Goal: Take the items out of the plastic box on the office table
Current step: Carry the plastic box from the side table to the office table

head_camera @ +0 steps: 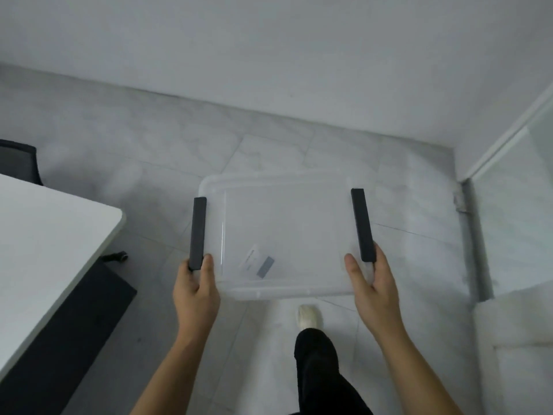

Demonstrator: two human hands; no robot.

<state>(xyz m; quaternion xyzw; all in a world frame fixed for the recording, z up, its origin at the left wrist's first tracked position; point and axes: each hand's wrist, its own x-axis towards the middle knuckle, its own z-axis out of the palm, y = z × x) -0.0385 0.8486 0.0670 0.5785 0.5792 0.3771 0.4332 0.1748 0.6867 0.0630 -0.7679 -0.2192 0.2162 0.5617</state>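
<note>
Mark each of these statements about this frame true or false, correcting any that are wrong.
1. Both hands hold the clear plastic box by its sides. True: the left hand and the right hand each grip a side near a black latch.
2. The box rests on the white table. False: it is held in the air above the tiled floor; the white table lies to the left, apart from it.
3. The box has two black latches. True: the left latch and the right latch.
4. The person is barefoot. False: a light shoe shows below the box.
</note>
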